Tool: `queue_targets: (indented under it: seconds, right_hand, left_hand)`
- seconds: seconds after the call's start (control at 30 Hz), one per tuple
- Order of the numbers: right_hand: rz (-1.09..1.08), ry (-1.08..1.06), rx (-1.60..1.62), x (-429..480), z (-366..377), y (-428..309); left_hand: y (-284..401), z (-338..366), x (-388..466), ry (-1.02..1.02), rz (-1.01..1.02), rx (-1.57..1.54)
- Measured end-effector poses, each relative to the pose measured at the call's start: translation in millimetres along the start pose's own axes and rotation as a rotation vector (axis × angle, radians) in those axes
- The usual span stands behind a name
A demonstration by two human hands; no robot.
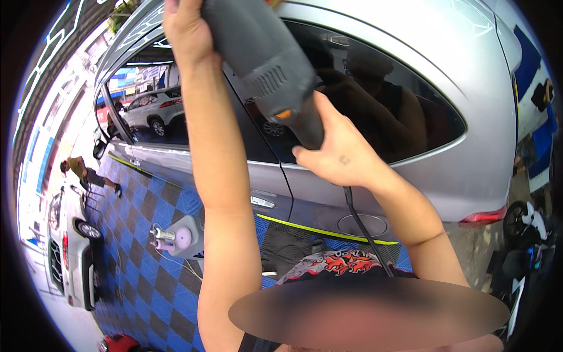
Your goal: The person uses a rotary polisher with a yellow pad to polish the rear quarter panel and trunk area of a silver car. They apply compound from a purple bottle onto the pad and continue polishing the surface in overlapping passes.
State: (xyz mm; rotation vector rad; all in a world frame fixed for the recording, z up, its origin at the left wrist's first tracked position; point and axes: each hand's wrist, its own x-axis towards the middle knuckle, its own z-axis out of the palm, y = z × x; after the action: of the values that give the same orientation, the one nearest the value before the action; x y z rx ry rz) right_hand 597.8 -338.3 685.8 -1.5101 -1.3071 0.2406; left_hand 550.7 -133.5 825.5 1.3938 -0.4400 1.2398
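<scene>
My right hand [347,154] is wrapped around the rear handle of a black electric polisher [264,57] with vent slots and an orange switch. A black power cord [363,226] runs down from the handle past my torso. At the top edge my left hand [189,26] is against the tool's front body, its fingers cut off by the frame. The polisher's head is mostly out of view. Behind it stands a silver-grey car [466,88], its dark rear side window [422,114] reflecting a person. I cannot tell whether the pad touches the roof.
A grey stool [195,226] at left holds a round lilac pad [182,237] and bottles [165,240]. Cables cross the blue-and-black tiled floor [145,264]. A white car [72,246] and a person [85,171] are farther left. Motorcycles [523,224] stand at right.
</scene>
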Motion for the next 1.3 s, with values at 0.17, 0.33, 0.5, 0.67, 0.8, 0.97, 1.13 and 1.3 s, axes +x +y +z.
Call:
queue_targets:
  seconds: [0.17, 0.33, 0.5, 0.67, 0.8, 0.97, 1.13, 1.3]
  right_hand:
    - [0.127, -0.078, 0.018, 19, 8, -17]
    - [0.155, -0.088, 0.072, -2, -9, -11]
    - [0.031, 0.045, 0.108, -56, -30, 8]
    - [0.118, 0.024, 0.190, -125, -85, 22]
    - [0.042, 0.103, 0.189, -182, -132, 38]
    - [0.201, 0.140, 0.282, -263, -191, 56]
    - [0.239, 0.287, 0.427, -342, -214, 79]
    - [0.263, 0.354, 0.526, -438, -200, 135]
  left_hand:
    - [-8, -61, 30, 0.143, -0.125, -0.157]
    - [-18, -39, 20, 0.033, -0.084, -0.177]
    - [-20, 30, -7, -0.002, -0.048, -0.050]
    - [-22, 126, -43, -0.076, -0.085, 0.011]
    - [-35, 209, -64, -0.120, -0.022, 0.121]
    - [-15, 336, -117, -0.255, -0.065, 0.017]
    - [-37, 395, -144, -0.592, 0.069, 0.377]
    - [-72, 444, -213, -0.639, 0.219, 0.344]
